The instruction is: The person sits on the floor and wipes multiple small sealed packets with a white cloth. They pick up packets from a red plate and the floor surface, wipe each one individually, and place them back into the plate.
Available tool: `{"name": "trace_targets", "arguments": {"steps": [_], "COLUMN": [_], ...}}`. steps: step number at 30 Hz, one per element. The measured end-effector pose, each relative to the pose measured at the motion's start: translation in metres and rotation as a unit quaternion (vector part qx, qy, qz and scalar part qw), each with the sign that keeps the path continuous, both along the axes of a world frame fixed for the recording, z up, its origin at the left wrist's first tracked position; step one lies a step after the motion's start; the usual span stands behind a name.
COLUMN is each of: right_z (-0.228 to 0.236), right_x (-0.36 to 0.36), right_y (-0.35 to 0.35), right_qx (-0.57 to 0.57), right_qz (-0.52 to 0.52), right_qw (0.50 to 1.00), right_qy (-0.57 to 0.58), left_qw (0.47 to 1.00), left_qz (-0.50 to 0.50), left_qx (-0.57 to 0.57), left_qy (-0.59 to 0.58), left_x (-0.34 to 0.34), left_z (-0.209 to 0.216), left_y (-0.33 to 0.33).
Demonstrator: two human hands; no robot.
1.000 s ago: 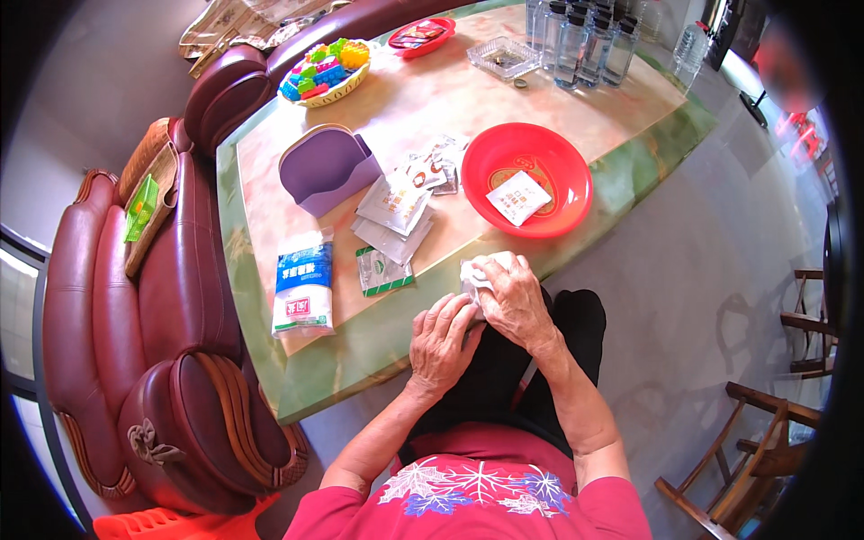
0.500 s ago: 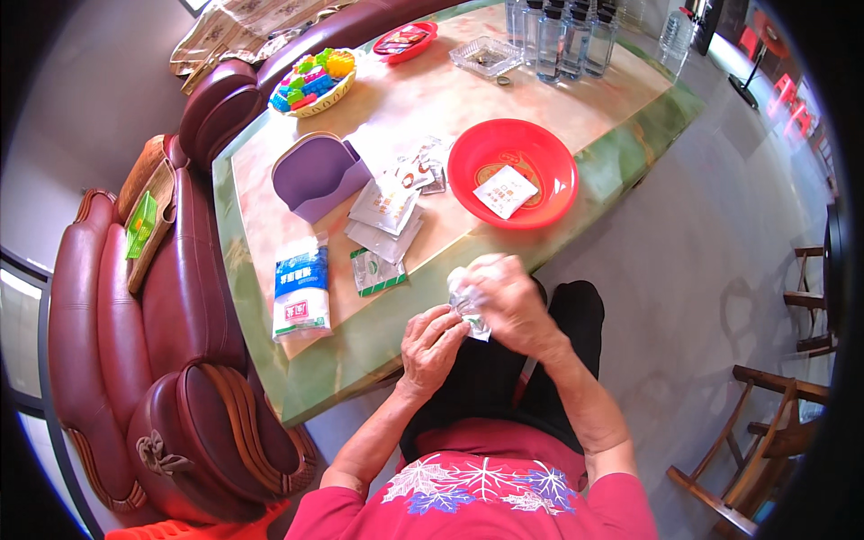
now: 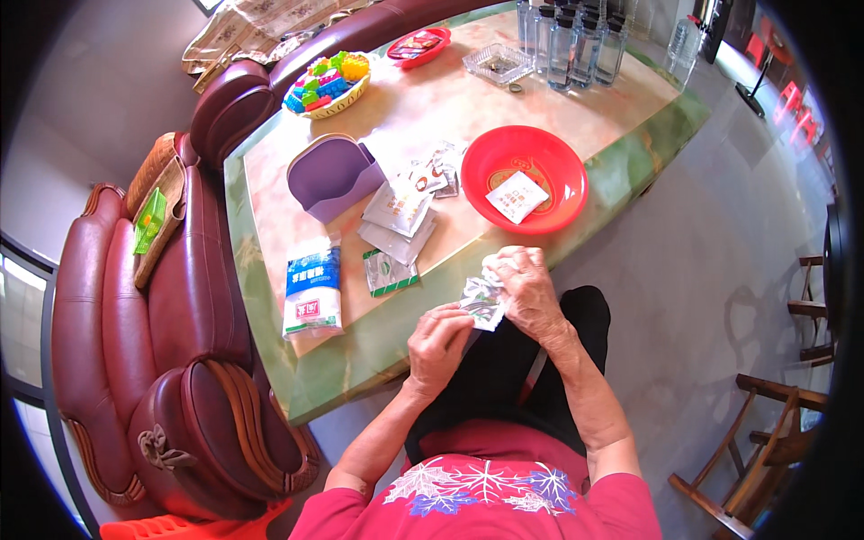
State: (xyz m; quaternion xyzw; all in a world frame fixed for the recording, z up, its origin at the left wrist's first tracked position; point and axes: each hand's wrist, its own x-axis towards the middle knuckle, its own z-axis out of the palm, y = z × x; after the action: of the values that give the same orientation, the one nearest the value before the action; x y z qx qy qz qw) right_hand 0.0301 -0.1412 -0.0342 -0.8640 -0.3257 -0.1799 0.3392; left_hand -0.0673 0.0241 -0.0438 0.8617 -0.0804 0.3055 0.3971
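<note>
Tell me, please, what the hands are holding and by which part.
A small shiny packet: the left hand pinches its left edge, and the right hand grips its right side.

Small packet (image 3: 483, 306), crinkled, white with green markings, tilted, held near table edge (image 3: 373, 355)

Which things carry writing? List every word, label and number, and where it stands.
Wording isn't copied here; print stands on:
Bag: bold, on blue band and red label.
Bowl: gold mark, partly covered.
Sachet in bowl: orange print, blurred.
Loose sachets: too small to read.
Held sachet: too blurred to read.
</note>
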Motion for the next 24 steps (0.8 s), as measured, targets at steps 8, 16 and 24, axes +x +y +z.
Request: {"name": "trace_targets", "arguments": {"steps": [8,16,24], "right_z": [0.015,-0.001,0.006], "right_x": [-0.007,-0.032,-0.021], "right_y": [-0.004,0.049,0.034], "right_qx": [0.198,0.033,0.001], "right_qz": [-0.142,0.069,0.055], "right_qw": [0.969,0.997,0.998], "right_qy": [0.048,-0.011,-0.015], "left_qw": [0.847,0.828,0.825], "left_qz": [0.005,-0.011,-0.009], "left_qx": [-0.439,-0.457,-0.450], "left_qy": [0.299,0.324,0.341], "left_x": [0.006,0.010,0.014], "left_z": [0.033,0.017,0.028], "left_y": [0.021,0.030,0.026]}}
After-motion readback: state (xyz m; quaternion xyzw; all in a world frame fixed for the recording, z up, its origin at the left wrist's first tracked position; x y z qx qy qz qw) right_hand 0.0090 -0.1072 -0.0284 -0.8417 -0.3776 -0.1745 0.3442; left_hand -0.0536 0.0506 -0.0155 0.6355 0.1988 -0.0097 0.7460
